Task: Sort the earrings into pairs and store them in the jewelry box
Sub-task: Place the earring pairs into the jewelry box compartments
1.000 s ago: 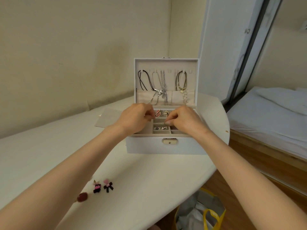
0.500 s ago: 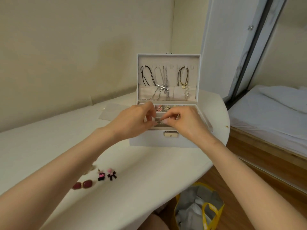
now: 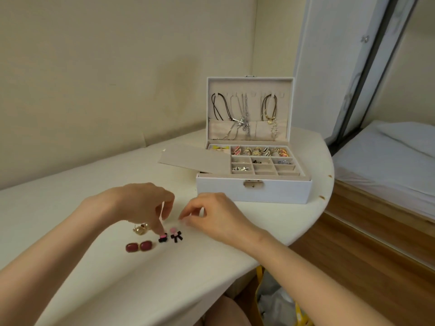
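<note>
Now on the bow pair: pick-up step, box stands open

Left side of the bench (image 3: 70,196): broad stretch back to the wall, good room for the forearm. Toward the front edge, two maroon earrings (image 3: 138,246) lie touching, already a pair. Just behind them sit gold earrings (image 3: 141,228), partly under the left hand (image 3: 138,203). That hand's fingers (image 3: 159,223) curl downward, and one tip touches the pink top of the left bow earring (image 3: 163,238). Cannot tell whether a pinch has closed on it. Its twin, the right bow earring (image 3: 176,236), lies just beside it, untouched. Right hand (image 3: 219,217) hovers near, fingers loosely curled and grasping nothing that shows; the tips are blurred.

Judgement: the three pairs on the bench look sorted, and the step in hand is lifting the bow pair. The next move calls for a fine pinch on each small piece. Then a carry up and right to the jewelry box (image 3: 253,191), whose lid is upright and whose gridded tray is exposed, with several cells seemingly vacant.

Edges: a loose liner panel (image 3: 186,158) rests partly on the box's left end, so approach from the front. The bench rim curves close by the right wrist. A dropped piece could go over toward the yellow bag (image 3: 301,314) below. Bed (image 3: 388,156) lies across a gap at far right, off the path.
</note>
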{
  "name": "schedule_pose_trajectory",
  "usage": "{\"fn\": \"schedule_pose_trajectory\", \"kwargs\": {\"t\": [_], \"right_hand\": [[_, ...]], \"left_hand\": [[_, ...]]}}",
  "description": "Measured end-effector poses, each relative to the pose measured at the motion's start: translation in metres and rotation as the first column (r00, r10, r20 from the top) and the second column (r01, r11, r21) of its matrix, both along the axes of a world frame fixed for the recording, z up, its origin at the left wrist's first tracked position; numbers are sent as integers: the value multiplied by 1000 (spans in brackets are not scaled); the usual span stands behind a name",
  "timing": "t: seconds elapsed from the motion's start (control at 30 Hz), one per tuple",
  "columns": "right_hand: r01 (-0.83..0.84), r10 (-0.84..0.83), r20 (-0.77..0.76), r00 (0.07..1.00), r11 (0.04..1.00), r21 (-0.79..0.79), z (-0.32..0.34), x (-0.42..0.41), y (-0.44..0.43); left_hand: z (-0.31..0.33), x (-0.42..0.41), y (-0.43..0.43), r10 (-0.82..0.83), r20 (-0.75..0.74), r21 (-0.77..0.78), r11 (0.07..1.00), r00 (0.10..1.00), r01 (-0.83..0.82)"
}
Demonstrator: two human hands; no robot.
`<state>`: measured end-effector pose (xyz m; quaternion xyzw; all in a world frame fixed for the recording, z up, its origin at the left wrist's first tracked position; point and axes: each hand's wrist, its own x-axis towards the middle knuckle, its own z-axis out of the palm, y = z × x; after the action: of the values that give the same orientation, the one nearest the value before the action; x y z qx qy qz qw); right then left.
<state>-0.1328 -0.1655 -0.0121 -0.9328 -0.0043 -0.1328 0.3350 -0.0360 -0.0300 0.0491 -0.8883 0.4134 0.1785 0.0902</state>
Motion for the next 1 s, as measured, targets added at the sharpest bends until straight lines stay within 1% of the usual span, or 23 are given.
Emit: {"fn": "schedule_pose_trajectory", "kwargs": {"t": [0.1, 0.23, 0.4, 0.53, 0.6, 0.67, 0.73, 0.8, 0.9, 1.0], "right_hand": [[-9, 6, -50, 999, 999, -46, -2, 5, 14], [3, -9, -87, 996, 998, -60, -3, 11, 21], [26, -26, -94, 995, 1000, -3, -2, 10, 22], [43, -40, -74, 996, 998, 46, -4, 7, 22], [57, -54, -55, 997, 996, 62, -6, 7, 21], [76, -74, -32, 997, 994, 81, -6, 8, 18], [102, -102, -5, 995, 987, 121, -7, 8, 11], [123, -133, 41, 990, 975, 188, -8, 8, 0], [138, -171, 86, 981, 941, 309, -4, 3, -18], [130, -197, 128, 972, 906, 402, 7, -7, -35]], "left_hand": [[-5, 2, 0, -13, -10, 48, 999, 1000, 14], [-11, 5, -3, -47, -2, 58, 997, 999, 47], [-16, 9, -2, -28, -67, 12, 1000, 997, 29], [-15, 6, -2, -36, -51, 34, 999, 998, 38], [-14, 6, -3, -36, -56, 9, 999, 998, 37], [-12, 5, -4, -31, -67, -40, 999, 997, 29], [-10, 4, -5, -61, -56, -115, 992, 997, 54], [-9, 3, -7, -124, -41, -252, 962, 991, 110], [-6, -1, -14, -213, -49, -497, 852, 976, 162], [-4, -4, -27, -284, -27, -617, 759, 958, 208]]}}
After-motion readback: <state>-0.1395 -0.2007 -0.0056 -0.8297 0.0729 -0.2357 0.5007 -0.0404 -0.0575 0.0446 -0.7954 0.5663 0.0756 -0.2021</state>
